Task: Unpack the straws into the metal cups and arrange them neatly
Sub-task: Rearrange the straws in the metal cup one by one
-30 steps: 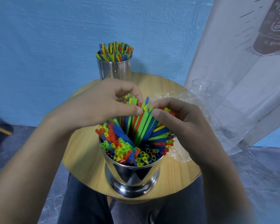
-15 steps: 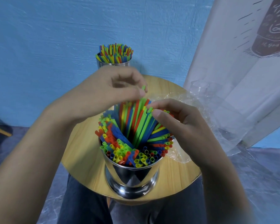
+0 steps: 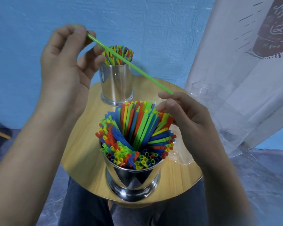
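Single green straw is up in the air, pinched near its top end by the left hand between thumb and forefinger; the other fingers are loosely bent and hold nothing. The straw slants down to the right, crossing in front of the far metal cup. Its lower end sits right at the top fingertip of the right hand; cannot tell if it touches.

Right hand is at the right side of the straw bundle, its fingers bent with the tips against the outer straws. Cannot tell if they are pinching any or only resting there.

The bundle stands in the near metal cup in mixed red, blue, green and yellow. The middle straws are upright and taller, the outer ones fan out and lean over the rim toward the camera, open ends showing. The near cup stands at the front edge of the round wooden tabletop.

The far cup stands at the back edge of the tabletop, well apart from the near one, packed with a tidier bunch of coloured straws, all upright and about level.

A crumpled clear plastic bag lies on the right part of the tabletop, behind the right hand, and hangs off the edge. Blue wall behind, white banner with a dark printed drawing to the right. Dark trousers under the tabletop.
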The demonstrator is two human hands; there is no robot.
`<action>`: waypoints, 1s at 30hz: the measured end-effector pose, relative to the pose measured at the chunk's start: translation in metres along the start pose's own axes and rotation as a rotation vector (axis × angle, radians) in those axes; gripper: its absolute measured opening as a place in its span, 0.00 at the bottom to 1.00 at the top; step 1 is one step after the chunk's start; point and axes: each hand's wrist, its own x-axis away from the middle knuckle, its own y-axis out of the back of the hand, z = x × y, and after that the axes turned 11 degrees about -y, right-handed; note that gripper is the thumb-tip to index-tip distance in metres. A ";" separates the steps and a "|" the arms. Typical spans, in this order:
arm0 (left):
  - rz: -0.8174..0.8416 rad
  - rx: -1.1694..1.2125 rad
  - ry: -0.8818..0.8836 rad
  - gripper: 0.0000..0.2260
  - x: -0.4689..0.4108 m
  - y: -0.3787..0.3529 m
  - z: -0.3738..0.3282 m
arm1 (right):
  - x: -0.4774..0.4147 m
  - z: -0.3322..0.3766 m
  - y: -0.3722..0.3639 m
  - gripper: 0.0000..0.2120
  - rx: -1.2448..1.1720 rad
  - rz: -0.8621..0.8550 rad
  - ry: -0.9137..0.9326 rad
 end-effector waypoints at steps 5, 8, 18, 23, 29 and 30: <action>0.008 -0.009 0.161 0.05 0.011 0.001 0.007 | 0.000 0.003 0.002 0.10 -0.135 -0.115 0.043; 0.107 -0.119 0.235 0.05 0.014 0.005 0.013 | 0.001 0.004 0.004 0.11 -0.263 -0.190 0.056; 0.773 -0.635 0.291 0.14 0.016 0.016 0.011 | 0.001 0.010 0.013 0.10 -0.386 -0.330 0.093; 1.011 -0.830 0.408 0.20 0.014 0.011 0.010 | 0.000 0.011 0.008 0.09 -0.224 -0.348 0.124; 1.010 -0.882 0.331 0.08 0.013 0.007 0.015 | 0.000 0.009 -0.001 0.07 -0.094 -0.297 0.134; 1.005 -0.878 0.327 0.07 0.013 0.007 0.015 | 0.000 0.008 -0.001 0.07 -0.088 -0.284 0.126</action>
